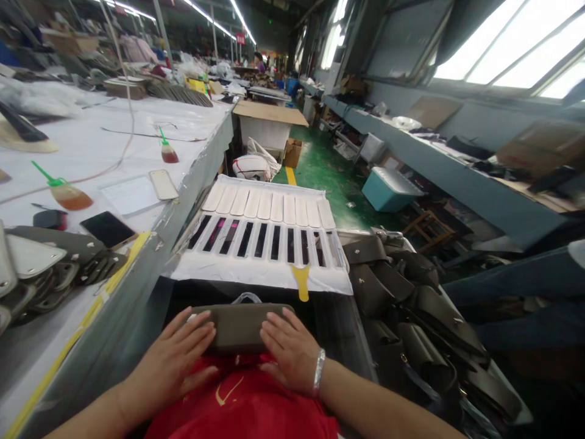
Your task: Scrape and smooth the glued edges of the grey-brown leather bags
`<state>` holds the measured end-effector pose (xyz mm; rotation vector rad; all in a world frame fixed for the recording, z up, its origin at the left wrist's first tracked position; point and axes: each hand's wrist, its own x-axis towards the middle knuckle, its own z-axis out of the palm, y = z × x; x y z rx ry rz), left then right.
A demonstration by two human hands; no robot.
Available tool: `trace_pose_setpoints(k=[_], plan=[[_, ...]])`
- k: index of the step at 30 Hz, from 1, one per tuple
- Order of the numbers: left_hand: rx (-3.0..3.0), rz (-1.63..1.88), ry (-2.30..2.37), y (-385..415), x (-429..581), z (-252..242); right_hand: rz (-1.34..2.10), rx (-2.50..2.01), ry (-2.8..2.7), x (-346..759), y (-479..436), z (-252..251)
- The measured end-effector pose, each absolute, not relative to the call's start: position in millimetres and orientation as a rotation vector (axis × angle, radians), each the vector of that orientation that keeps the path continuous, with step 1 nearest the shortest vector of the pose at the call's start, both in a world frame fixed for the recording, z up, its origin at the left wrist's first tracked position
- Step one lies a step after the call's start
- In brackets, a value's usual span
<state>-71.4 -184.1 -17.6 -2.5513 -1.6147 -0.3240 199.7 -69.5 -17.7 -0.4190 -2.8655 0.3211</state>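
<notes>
My left hand [176, 360] and my right hand [290, 347] lie on the two ends of an olive-brown leather piece [237, 326] that rests against my red shirt [242, 402]. The fingers of both hands are spread and pressed flat on it. A silver bracelet [319, 369] circles my right wrist. Just beyond the piece lies a white template board [260, 268] with a row of long slots and pale strips, and a yellow tab [301, 281] at its near edge.
A pile of dark leather bag parts [411, 317] fills the bin on my right. The white worktable [114, 152] on my left holds glue bottles [66, 194], phones [107, 228] and more leather pieces [55, 268]. A green-floored aisle with a teal box [388, 189] runs ahead.
</notes>
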Motion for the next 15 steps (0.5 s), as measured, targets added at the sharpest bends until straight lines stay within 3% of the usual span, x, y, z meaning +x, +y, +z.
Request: trace_pose_setpoints(k=[3, 9, 12, 15], plan=[[-2.579, -0.362, -1.569, -180, -49, -17, 0.333, -0.332, -2.816, 186, -81, -22], [-2.475, -0.342, -1.53, -188, -67, -24, 0.357, -0.606, -2.732, 223, -78, -14], [-2.455, -0.326, -1.548, -187, -78, -30, 0.544, -0.758, -2.576, 234, -67, -11], [-2.401, -0.503, -1.675, -166, -71, -34, 0.837, -1.201, -2.197, 231, -52, -14]])
